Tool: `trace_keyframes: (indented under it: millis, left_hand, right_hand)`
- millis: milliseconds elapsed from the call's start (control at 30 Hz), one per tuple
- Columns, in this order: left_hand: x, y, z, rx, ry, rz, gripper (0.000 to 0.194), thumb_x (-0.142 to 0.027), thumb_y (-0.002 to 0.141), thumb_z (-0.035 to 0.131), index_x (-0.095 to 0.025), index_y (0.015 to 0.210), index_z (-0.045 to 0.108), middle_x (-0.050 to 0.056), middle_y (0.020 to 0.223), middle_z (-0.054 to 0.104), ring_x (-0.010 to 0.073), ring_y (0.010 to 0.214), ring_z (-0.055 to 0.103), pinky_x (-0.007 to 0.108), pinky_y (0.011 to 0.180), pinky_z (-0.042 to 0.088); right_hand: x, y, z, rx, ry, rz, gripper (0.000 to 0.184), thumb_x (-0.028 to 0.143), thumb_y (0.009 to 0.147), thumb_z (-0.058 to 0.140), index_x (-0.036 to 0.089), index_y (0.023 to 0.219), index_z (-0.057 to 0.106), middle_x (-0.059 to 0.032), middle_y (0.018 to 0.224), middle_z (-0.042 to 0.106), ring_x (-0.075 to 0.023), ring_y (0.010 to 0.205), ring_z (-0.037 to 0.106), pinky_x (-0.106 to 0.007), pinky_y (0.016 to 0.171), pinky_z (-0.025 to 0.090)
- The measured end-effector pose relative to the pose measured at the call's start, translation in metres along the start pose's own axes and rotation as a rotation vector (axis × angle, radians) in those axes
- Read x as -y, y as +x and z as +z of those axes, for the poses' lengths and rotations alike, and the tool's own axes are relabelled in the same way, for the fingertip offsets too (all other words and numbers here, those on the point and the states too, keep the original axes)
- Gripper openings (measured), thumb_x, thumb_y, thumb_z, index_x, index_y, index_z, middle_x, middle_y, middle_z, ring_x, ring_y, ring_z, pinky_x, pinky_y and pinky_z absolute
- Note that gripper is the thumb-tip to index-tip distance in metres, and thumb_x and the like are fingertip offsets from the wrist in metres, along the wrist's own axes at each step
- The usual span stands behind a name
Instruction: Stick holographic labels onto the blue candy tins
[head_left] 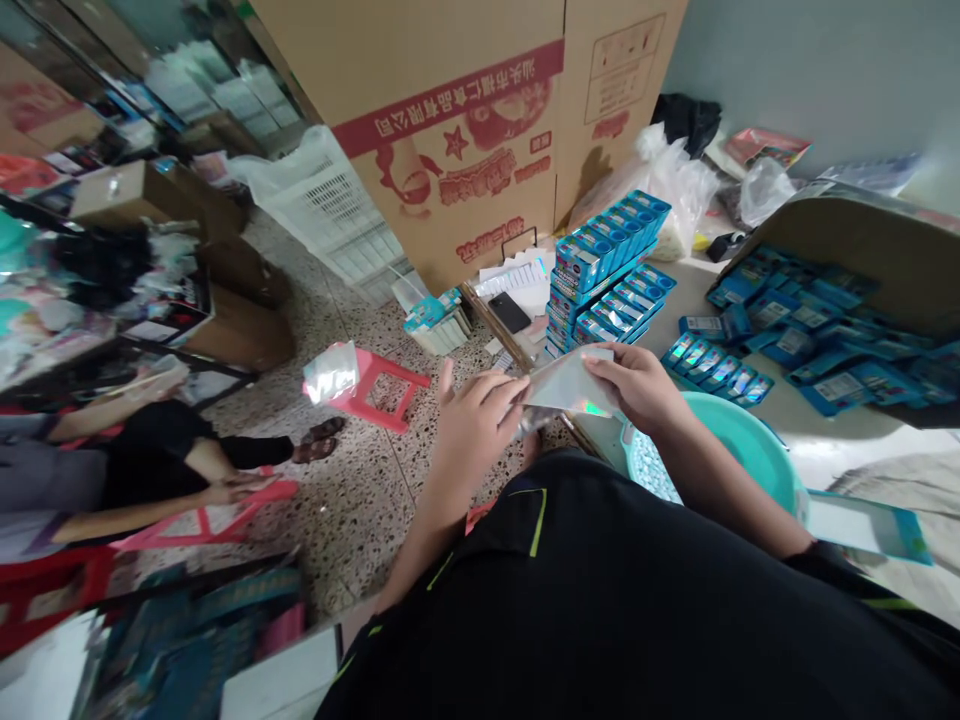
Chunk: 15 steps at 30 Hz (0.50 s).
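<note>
Hands share one flat, shiny silver foil pouch (566,388) above the round teal plastic basin (750,450): my left hand (472,420) pinches its near-left end, my right hand (637,385) clamps the opposite end, its long axis running between them.

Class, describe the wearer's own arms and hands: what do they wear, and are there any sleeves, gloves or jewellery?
Both forearms are bare, with no sleeves reaching them. The left hand and right hand wear no gloves; no rings or watch show. The garment below is black with thin yellow-green piping.
</note>
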<state>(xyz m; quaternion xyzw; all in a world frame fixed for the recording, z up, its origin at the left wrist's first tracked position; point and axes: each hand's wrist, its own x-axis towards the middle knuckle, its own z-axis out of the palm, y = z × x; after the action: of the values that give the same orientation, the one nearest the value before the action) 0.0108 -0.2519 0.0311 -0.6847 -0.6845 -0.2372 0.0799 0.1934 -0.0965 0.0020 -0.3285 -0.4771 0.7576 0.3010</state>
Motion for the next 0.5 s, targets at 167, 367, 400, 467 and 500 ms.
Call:
trace_keyframes:
  millis: [167,367,400,467,500]
  left_hand:
    - [0.020,0.002,-0.003,-0.059,-0.236,-0.253,0.026,-0.033,0.103,0.051,-0.018,0.090,0.068,0.004,0.089,0.070,0.0164,0.084,0.064,0.029,0.078,0.048]
    - [0.013,0.001,-0.002,-0.018,-0.399,-0.423,0.041,-0.045,0.103,0.052,-0.018,0.073,0.056,-0.001,0.069,0.055,0.0121,0.067,0.051,0.025,0.066,0.039]
    - [0.011,0.000,0.000,-0.010,-0.414,-0.412,0.042,-0.045,0.103,0.052,-0.017,0.072,0.055,-0.001,0.070,0.055,0.0122,0.068,0.052,0.026,0.066,0.040]
    - [0.007,-0.003,0.001,0.036,-0.452,-0.348,0.040,-0.044,0.103,0.052,-0.017,0.074,0.058,0.001,0.077,0.060,0.0135,0.075,0.056,0.027,0.071,0.044]
    - [0.005,-0.005,0.002,0.089,-0.485,-0.307,0.036,-0.044,0.102,0.054,-0.017,0.079,0.063,0.003,0.084,0.063,0.0148,0.081,0.060,0.028,0.075,0.046]
  right_hand:
    - [-0.008,-0.009,-0.001,0.107,0.118,0.135,0.056,0.070,0.071,0.082,0.017,0.080,0.068,-0.0060,0.072,0.066,-0.0202,0.061,0.062,-0.028,0.054,0.052]
    - [-0.020,-0.019,-0.003,0.202,0.139,0.090,0.070,0.085,0.078,0.069,0.021,0.106,0.072,-0.0099,0.105,0.072,-0.0299,0.095,0.070,-0.035,0.077,0.059]
    - [-0.022,-0.021,-0.003,0.225,0.138,0.090,0.071,0.085,0.079,0.068,0.021,0.109,0.071,-0.0096,0.104,0.072,-0.0293,0.092,0.070,-0.035,0.074,0.059]
    - [-0.022,-0.023,-0.004,0.268,0.080,0.069,0.067,0.080,0.081,0.070,0.021,0.112,0.071,-0.0081,0.099,0.072,-0.0272,0.085,0.070,-0.033,0.069,0.058]
    - [-0.020,-0.024,-0.006,0.297,0.016,0.041,0.062,0.074,0.082,0.073,0.021,0.113,0.071,-0.0072,0.098,0.072,-0.0263,0.085,0.070,-0.033,0.071,0.059]
